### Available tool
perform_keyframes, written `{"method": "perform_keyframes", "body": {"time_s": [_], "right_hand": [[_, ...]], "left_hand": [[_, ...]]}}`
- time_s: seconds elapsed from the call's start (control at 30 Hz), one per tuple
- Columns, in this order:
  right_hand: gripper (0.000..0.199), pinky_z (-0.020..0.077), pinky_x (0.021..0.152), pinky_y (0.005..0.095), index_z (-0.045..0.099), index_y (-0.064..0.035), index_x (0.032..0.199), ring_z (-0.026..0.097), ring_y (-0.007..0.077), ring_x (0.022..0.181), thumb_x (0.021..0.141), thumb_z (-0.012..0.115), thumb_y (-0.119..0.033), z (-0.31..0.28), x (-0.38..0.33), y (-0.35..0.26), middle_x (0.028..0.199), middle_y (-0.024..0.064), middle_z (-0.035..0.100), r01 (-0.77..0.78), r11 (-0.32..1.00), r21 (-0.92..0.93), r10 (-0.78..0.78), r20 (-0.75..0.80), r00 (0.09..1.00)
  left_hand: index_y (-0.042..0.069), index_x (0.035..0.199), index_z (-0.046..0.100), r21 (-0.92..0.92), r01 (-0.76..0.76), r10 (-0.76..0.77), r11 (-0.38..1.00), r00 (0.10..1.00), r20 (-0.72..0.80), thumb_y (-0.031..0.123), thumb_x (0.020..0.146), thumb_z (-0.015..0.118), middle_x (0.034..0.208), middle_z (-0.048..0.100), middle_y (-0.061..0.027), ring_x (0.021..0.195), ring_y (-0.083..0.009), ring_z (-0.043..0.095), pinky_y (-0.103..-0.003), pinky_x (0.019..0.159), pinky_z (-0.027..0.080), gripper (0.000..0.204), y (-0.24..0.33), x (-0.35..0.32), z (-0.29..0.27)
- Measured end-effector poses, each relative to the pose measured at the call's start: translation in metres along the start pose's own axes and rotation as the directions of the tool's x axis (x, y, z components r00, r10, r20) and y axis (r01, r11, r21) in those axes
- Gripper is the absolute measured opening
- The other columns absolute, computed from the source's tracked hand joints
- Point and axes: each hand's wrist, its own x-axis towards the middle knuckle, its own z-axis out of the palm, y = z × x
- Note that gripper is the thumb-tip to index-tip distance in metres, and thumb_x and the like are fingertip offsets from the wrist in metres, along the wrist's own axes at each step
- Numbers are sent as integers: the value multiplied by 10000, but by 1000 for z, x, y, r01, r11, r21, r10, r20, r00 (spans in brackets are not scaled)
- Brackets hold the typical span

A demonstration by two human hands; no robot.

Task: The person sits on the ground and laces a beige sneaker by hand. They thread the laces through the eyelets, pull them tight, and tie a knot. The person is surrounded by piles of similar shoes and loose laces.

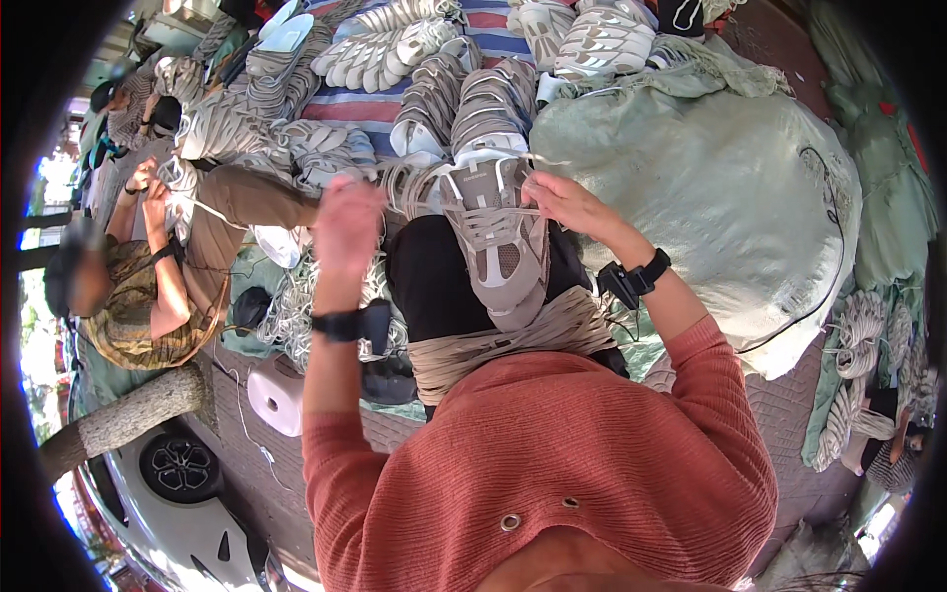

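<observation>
A grey-beige sneaker upper (498,252) lies on my lap, toe toward me, with pale laces crossed over its tongue. At the upper's right edge, near the top eyelets, my right hand (570,205) has its fingers pinched together on a shoelace (545,161). Left of the upper and apart from it, my left hand (350,222) is raised and smeared by motion. Whether it holds a lace cannot be made out. Across my thighs lies a bundle of beige laces (513,340).
Stacked shoe uppers (493,104) stand on a striped sheet ahead. A big pale green sack (700,197) fills the right. At left sits another person (148,296) handling laces, near a heap of white laces (306,311), a white roll (276,397) and a tree trunk (138,414).
</observation>
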Motion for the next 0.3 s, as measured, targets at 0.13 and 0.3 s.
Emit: {"method": "perform_keyframes", "body": {"time_s": [0.13, 0.3], "right_hand": [[323, 408, 613, 268, 540, -56, 919, 469, 95, 672, 1014, 419, -340, 1, -4, -4, 722, 1, 499, -65, 993, -99, 68, 18, 998], [336, 434, 702, 296, 531, -59, 927, 485, 143, 733, 1007, 426, -368, -6, 1, 11, 802, 18, 534, 63, 986, -154, -35, 179, 983]], "left_hand": [[47, 968, 612, 649, 50, 317, 759, 842, -436, 178, 920, 559, 853, 597, -34, 740, -124, 554, -364, 830, 510, 150, 79, -60, -95], [170, 1227, 623, 563, 421, 105, -711, 855, -508, 505, 835, 640, 1197, 651, -154, 1115, -332, 619, -487, 891, 479, 516, 88, -80, -80]]}}
